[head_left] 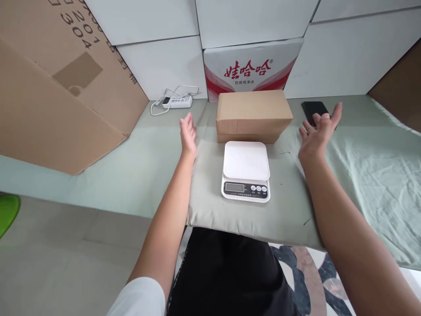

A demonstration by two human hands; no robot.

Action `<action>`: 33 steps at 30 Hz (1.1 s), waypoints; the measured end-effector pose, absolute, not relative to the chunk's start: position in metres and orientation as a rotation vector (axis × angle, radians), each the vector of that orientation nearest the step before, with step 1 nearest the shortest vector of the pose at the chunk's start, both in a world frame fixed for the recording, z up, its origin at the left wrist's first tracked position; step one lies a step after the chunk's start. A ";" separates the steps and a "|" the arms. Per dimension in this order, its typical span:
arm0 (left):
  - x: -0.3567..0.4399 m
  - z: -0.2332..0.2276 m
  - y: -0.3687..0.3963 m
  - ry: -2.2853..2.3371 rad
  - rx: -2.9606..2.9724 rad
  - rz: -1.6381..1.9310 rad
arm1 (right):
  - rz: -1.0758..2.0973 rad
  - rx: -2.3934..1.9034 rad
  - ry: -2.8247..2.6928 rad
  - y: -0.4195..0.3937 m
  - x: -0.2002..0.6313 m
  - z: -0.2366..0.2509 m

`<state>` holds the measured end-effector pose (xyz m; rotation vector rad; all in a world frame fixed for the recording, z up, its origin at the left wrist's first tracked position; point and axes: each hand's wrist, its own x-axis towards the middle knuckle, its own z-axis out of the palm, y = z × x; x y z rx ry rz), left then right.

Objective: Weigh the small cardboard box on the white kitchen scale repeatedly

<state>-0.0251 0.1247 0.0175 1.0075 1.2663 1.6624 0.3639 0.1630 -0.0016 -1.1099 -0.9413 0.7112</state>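
Note:
A white kitchen scale (246, 162) sits between my forearms, with a blank-looking display and several buttons along its front. Just behind it stands a closed brown cardboard box (253, 112). My left hand (188, 135) is to the left of the scale and box, palm turned inward, its fingers loosely extended and holding nothing. On the other side, my right hand (317, 134) is open with its fingers spread, in front of a black phone-like flat object (314, 110) that it partly hides. Neither hand touches the scale or the box.
A green cloth (164, 162) covers the tabletop. At the back are a white power strip (177, 102) with a coiled cable and a white-and-red carton (251, 66) against white boxes. A large cardboard carton (72, 96) blocks the left; another brown panel (401, 87) stands at right.

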 end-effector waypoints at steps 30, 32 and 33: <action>-0.006 0.001 0.126 1.148 1.111 1.445 | 0.852 -1.058 -1.251 0.154 0.336 -0.014; 0.001 -0.004 0.126 1.104 1.169 1.366 | 0.778 -1.018 -1.360 0.151 0.328 -0.016; 0.004 -0.006 0.125 1.083 1.193 1.338 | 0.750 -1.004 -1.398 0.150 0.325 -0.017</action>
